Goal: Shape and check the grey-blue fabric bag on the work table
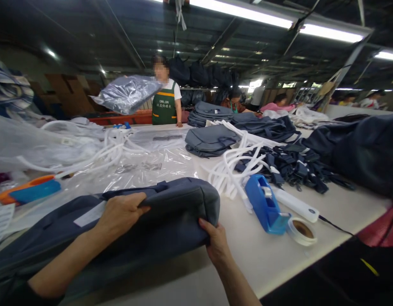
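Grey bag (145, 221) held in both my hands: left hand (120, 214) on top, right hand (217, 240) at end | probably unbagged; plastic sheets (145, 168) lie beyond bag | tape dispenser (266, 204) right of bag.

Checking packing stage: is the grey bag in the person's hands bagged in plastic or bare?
Bare. The grey bag shows matte fabric, and both the left hand and right hand grip cloth directly.

My left forearm comes in from the lower left, bare below a dark sleeve at the elbow, and rises toward the middle. My left hand (121, 212) lies palm down, knuckles up, with the fingers curled over and the thumb stretched out to the right, closed in a grip. My right forearm enters from the bottom edge and angles up and left. My right hand (217, 242) is smaller in view, fingers tucked under and the thumb pressed forward, pinching.
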`<state>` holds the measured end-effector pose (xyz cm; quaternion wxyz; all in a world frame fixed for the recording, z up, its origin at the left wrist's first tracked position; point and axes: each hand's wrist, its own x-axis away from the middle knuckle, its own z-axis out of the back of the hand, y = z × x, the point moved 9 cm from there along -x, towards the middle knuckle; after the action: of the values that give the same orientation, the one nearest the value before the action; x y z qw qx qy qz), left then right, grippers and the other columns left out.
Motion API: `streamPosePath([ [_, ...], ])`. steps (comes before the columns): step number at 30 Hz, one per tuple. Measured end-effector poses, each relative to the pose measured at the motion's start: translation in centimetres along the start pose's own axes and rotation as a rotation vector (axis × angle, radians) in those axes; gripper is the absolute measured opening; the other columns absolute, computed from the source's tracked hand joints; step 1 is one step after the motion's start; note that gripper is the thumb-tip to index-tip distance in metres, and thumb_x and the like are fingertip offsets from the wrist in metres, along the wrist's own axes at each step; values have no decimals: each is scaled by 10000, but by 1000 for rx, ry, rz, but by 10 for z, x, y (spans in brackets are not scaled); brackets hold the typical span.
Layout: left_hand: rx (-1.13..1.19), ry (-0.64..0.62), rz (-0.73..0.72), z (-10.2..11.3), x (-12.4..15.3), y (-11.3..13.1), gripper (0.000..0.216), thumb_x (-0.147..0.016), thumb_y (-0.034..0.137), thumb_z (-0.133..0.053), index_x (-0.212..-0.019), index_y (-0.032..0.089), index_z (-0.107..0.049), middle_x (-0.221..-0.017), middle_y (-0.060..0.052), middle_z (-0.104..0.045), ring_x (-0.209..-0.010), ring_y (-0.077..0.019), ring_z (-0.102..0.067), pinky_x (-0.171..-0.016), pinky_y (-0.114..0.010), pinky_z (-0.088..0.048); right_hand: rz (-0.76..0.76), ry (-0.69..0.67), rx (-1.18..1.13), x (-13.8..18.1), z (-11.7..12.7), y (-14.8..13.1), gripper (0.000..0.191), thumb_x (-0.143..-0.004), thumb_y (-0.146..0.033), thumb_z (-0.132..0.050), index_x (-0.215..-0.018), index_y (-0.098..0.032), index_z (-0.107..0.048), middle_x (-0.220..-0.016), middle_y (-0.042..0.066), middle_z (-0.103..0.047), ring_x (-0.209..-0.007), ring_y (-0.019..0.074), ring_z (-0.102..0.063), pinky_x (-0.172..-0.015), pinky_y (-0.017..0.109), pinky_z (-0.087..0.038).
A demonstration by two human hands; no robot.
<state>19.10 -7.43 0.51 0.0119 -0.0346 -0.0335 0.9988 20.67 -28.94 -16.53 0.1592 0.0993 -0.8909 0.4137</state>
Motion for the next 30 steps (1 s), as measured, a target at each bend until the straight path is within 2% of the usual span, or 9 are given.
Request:
streamPosePath([
  [3, -53, 141, -218, -8, 12, 26, 155, -817, 124, -534, -673, 175, -566, -640, -3, -615, -634, -171, -609, -580, -262, -362, -10, 39, 70, -4, 15, 6, 478, -381, -321, -861, -782, -121, -696, -732, 57, -721, -702, 249, -658, -711, 364, -535],
  [7, -152, 539, -462, 0, 46, 57, 281, -806, 10, -421, -620, 171, -555, -570, -15, -561, -511, -166, -528, -529, -285, -382, -5, 60, 168, -5, 27, 10, 484, -449, -345, -846, -860, -135, -701, -832, 55, -731, -831, 270, -667, -789, 369, -531],
  [10, -137, 717, -575, -6, 71, 67, 343, -806, -53, -328, -820, 112, -629, -750, -70, -660, -675, -167, -610, -625, -273, -454, -19, 119, 245, -6, 35, 12, 417, -472, -381, -826, -795, -148, -702, -755, 39, -723, -794, 269, -665, -741, 359, -531],
  [13, -132, 828, -600, -31, 90, 71, 398, -812, -61, -303, -1030, 56, -614, -1014, -144, -682, -965, -215, -632, -779, -301, -479, -19, 165, 290, -9, 41, 12, 339, -447, -355, -802, -703, -165, -686, -648, 19, -693, -715, 262, -648, -653, 343, -516],
  [16, -74, 860, -549, -63, 101, 71, 381, -828, -40, -313, -1041, 52, -615, -1040, -159, -684, -998, -243, -635, -815, -324, -474, -4, 166, 306, -11, 43, 11, 303, -463, -354, -758, -688, -167, -679, -607, 8, -667, -692, 251, -625, -607, 328, -491],
  [20, -20, 851, -523, -93, 112, 74, 414, -847, -26, -292, -1105, 87, -597, -973, -123, -715, -927, -209, -671, -809, -288, -479, 22, 186, 334, -9, 40, 11, 208, -506, -321, -669, -645, -167, -662, -589, 2, -644, -673, 228, -590, -602, 315, -468],
  [23, -36, 809, -546, -102, 115, 75, 560, -853, -24, -282, -1393, 96, -370, -999, -113, -716, -927, -190, -679, -798, -258, -488, -5, 189, 362, -8, 38, 12, 180, -541, -303, -594, -642, -168, -659, -550, 8, -618, -658, 237, -589, -577, 322, -461],
  [25, -7, 784, -544, -106, 115, 71, 629, -858, -17, -277, -1468, 113, -199, -1035, -117, -707, -971, -195, -668, -816, -261, -493, -6, 168, 393, -6, 37, 7, 202, -576, -325, -576, -660, -163, -662, -546, 14, -611, -657, 243, -595, -572, 327, -461],
  [30, 18, 744, -546, -120, 117, 66, 651, -853, -13, -307, -1475, 122, -172, -1077, -133, -693, -1011, -232, -655, -841, -307, -500, 191, 148, 516, -1, 45, -34, 244, -541, -294, -652, -754, -176, -660, -610, -19, -622, -692, 201, -569, -634, 283, -451],
])
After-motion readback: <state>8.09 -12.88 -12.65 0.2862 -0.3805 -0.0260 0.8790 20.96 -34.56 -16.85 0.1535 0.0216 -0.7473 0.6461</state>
